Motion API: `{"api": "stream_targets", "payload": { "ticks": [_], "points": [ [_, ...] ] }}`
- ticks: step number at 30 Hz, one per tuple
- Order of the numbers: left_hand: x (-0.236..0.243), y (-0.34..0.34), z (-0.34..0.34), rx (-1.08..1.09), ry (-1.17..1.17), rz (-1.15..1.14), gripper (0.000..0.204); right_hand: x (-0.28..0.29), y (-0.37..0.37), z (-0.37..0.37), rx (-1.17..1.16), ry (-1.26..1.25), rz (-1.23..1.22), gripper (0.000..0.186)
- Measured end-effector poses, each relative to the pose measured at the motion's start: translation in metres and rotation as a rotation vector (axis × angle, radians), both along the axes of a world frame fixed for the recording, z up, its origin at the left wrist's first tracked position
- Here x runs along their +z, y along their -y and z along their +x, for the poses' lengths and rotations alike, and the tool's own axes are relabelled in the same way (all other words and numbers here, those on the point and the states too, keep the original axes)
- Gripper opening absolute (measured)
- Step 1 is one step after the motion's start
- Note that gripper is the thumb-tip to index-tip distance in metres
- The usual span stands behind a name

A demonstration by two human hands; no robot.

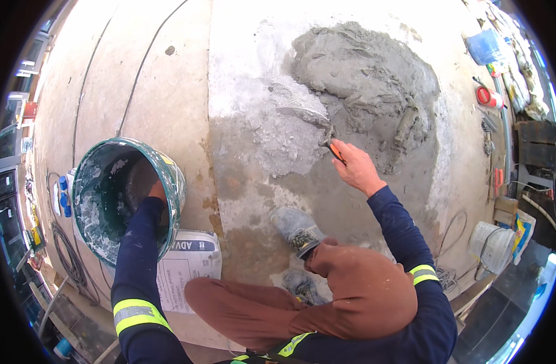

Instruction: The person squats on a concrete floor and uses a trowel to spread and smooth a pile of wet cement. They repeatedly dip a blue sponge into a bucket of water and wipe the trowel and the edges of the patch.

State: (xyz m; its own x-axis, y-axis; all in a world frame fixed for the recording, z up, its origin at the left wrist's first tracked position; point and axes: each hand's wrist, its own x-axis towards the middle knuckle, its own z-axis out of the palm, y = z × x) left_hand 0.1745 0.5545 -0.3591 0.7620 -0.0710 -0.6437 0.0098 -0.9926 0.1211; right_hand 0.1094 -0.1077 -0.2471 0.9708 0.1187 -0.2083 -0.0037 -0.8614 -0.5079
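- Head view: person [363, 288] low on the floor [184, 91], knees bent, arms forward. Posture probably chosen to bring ground level within easy reach.
- Right hand [358, 168]: fingers wrapped round the orange-and-black handle of the trowel [313, 116]. Handle runs out ahead of the fist, so the knuckles sit back from the blade.
- Trowel: blade lies over the powder [284, 136], tip toward the person's left, neck near the wet mix [375, 73]. Placed at the seam, so presumably either material is a short wrist move away.
- Powder: pale, loose, lumpy, touching the wet mix on its left. Wet mix is darker, ridged, spread to the right and farther out.
- Left hand [158, 191]: down inside the bucket [117, 258], near its right wall. Fingers hidden; can't tell whether it grips anything.
- Bucket: green, crusted with grey-white residue, mouth toward the person. Likely parked left so that arm reaches in without crossing the trowel arm.
- Bag [190, 276]: white, printed, by the bucket and partly hidden by it. Can't tell if the bucket rests on it.
- Boot [296, 227]: grey with dust, planted just short of the powder; probably footing close in without treading on it.
- White pail [490, 246] and blue tub [487, 47]: far right, well apart from both hands.
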Motion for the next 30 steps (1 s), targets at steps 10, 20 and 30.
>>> {"api": "stream_targets", "payload": {
  "ticks": [10, 20, 30],
  "points": [
    [0.000, 0.003, 0.002, -0.072, 0.225, 0.068, 0.034, 0.000, -0.003, -0.026, -0.022, -0.014, -0.137, 0.050],
    [-0.113, -0.027, -0.018, 0.027, 0.177, -0.243, 0.027, 0.105, 0.022, -0.009, 0.105, 0.101, -0.490, 0.047],
    [-0.075, -0.165, -0.043, 0.197, 0.447, -0.446, 0.030, 0.040, -0.010, 0.000, 0.225, 0.099, -0.289, 0.054]
  ]
}}
